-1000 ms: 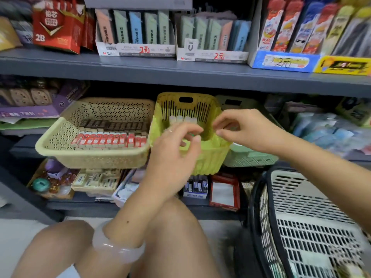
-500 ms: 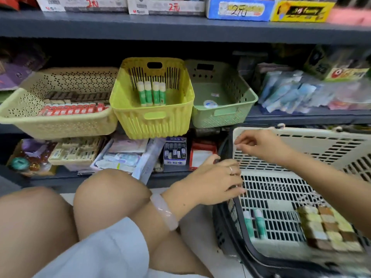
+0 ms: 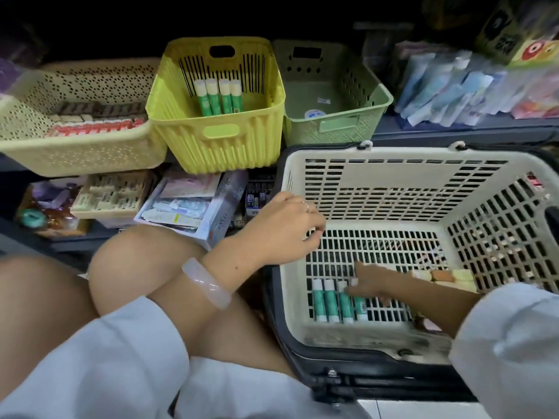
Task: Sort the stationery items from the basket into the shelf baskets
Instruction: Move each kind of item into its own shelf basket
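- Down inside the white slotted basket, the right hand lay on the grid floor, fingers stretched over a row of green glue sticks; fingertips touched the two sticks nearest the wrist, none visibly gripped.
- Left of those fingertips, two more sticks lay side by side, white caps pointing toward the shelf.
- Just beyond the right wrist sat a block of pastel erasers, somewhat blurred.
- Left hand hovered at the basket's left rim, fingers loosely curled, holding nothing; a pale bangle sat on that wrist.
- Beyond the left hand, on a dark shelf, stood three baskets: a cream perforated basket with red-and-white packs, a yellow basket with four green glue sticks leaning against its back wall, and a green basket nearly bare.
- Under that shelf, a lower shelf held boxed stationery.
- Surroundings dim; bare knees and white sleeves filled the foreground.
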A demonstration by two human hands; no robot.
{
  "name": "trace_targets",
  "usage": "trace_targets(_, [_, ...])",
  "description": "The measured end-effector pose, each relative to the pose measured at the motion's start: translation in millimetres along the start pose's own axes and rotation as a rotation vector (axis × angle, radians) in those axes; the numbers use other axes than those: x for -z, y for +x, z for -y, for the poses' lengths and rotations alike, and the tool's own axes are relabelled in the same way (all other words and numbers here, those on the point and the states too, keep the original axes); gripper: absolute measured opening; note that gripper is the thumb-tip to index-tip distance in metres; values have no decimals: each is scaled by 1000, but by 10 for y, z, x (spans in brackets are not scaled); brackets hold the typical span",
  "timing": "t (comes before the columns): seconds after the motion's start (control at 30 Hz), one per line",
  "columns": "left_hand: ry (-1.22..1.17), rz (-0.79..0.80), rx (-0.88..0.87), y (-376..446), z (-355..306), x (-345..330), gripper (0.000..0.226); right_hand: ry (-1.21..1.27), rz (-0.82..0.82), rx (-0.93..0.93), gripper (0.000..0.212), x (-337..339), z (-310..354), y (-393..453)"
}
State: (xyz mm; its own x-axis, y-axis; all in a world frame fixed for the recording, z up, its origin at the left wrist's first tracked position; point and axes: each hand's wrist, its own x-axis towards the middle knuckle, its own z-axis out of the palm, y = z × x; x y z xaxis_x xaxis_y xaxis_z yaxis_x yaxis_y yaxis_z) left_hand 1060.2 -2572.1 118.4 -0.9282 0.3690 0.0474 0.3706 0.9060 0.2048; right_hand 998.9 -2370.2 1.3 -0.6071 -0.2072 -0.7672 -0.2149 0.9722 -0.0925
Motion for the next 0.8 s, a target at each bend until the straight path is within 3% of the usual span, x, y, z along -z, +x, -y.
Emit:
trace_targets(0.1, [-10,-21,14,-30,5,-35,25,36,-31,-73,90,-187,148,50])
trace_targets(0.23, [9,-51,14,-37,28,-60,27,30,-254,-12,76,-297,364,96])
trace_targets(0.33, [-8,-67,20,-32,40,-83,27,-32,-193,51,81,-434,567,122])
trace_targets(0.53, [-52,-131,24,-13,67,-105,26,-54,-194,69,67,-500,724,149])
trace_targets(0.67, [-55,-145,28,-10,59,-112,25,-303,-247,149,59,-574,823,134])
trace_targets(0.8, [-57,-141,26,-28,74,-118,26,-189,-238,132,56,-571,775,149])
